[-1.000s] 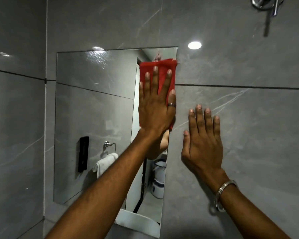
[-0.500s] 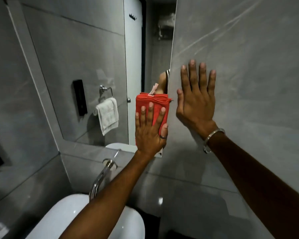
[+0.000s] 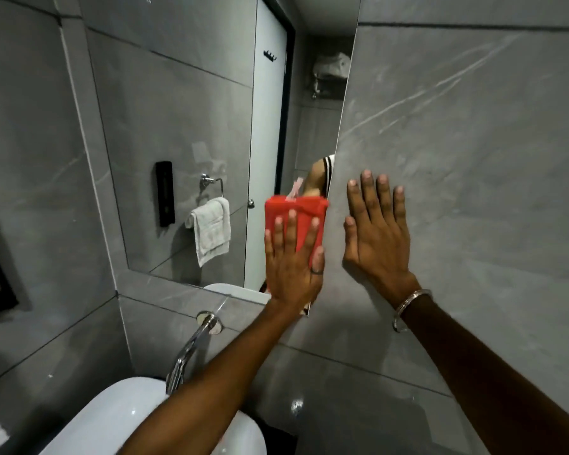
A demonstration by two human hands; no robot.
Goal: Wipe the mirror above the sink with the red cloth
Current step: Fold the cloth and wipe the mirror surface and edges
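Left hand [image 3: 293, 264]: flat and spread, palm pressing the red cloth [image 3: 298, 218] against the mirror; 4 fingers fan upward over the fabric, a dark ring on 1 of them.
Right hand [image 3: 376, 234]: flat and spread, palm laid on the grey wall tile [image 3: 473, 159] just right of the left hand, holding nothing; a metal bangle [image 3: 409, 305] circles the wrist.
Red cloth: folded into a rectangle, trapped between the left palm and the glass, its top half showing above the fingertips, its right edge at the mirror's right border.
Mirror [image 3: 178, 126]: extends up and left from the left hand; its lower right corner lies under that hand.
Reflections: left of the left hand, a white hand towel [image 3: 209, 229] on a chrome ring, a black wall dispenser [image 3: 165, 197], a white door.
Tap [image 3: 191, 349]: chrome, wall-mounted, below and left of the left wrist.
Sink [image 3: 112, 418]: white basin, under the left forearm.
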